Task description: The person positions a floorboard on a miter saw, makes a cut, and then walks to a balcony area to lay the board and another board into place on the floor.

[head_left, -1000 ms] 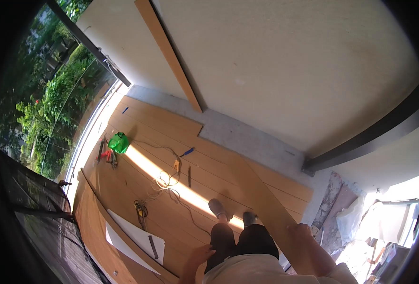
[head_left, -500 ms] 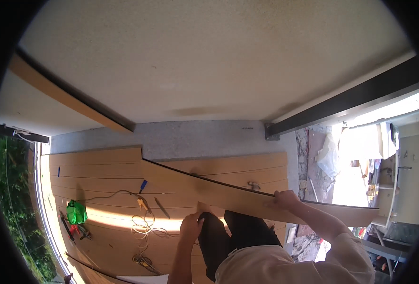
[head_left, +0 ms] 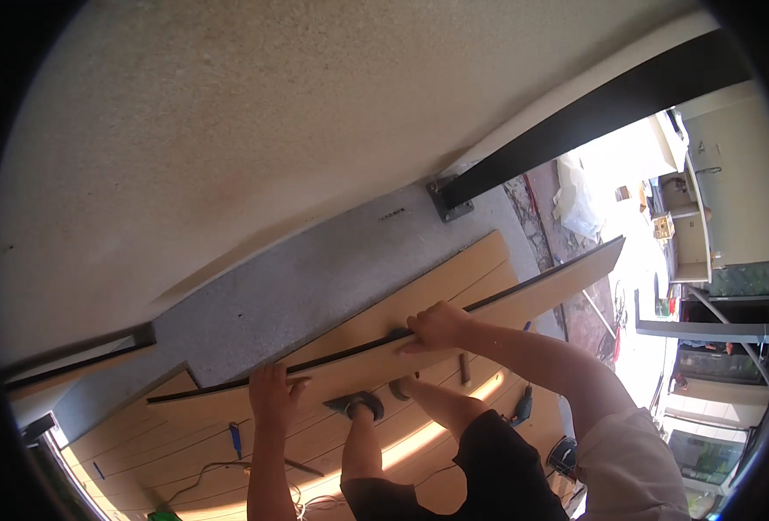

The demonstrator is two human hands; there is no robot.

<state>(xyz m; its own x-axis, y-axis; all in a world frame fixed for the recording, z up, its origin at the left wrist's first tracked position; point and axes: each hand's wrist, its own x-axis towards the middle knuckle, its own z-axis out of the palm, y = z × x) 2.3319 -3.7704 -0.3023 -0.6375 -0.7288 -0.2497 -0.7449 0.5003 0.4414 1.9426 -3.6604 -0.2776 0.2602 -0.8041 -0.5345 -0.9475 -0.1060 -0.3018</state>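
A long tan plank [head_left: 558, 273] with a dark long edge crosses in front of my legs, held above the floor of tan boards [head_left: 124, 434]. My left hand [head_left: 273, 391] grips it toward its left end, fingers over the dark edge. My right hand [head_left: 437, 330] grips it nearer the middle, fingers bent over the same edge. Below it my shoes are partly hidden. A blue tool [head_left: 235, 438], a short handled tool [head_left: 464, 369], a teal drill-like tool [head_left: 516, 408] and a coiled cord [head_left: 315, 508] lie on the boards.
A plastered wall [head_left: 228, 130] rises ahead above a grey concrete strip [head_left: 254, 304]. A dark steel beam [head_left: 584, 113] meets a bolted base plate at right. Another plank [head_left: 81, 369] is by the wall at left. A bright area with plastic sheeting [head_left: 575, 195] and shelving [head_left: 688, 247] lies right.
My left hand has moved from beside my thigh onto the plank, joining my right hand. The plank has turned crosswise and now slopes up to the right; my view has turned rightward toward the wall and beam.
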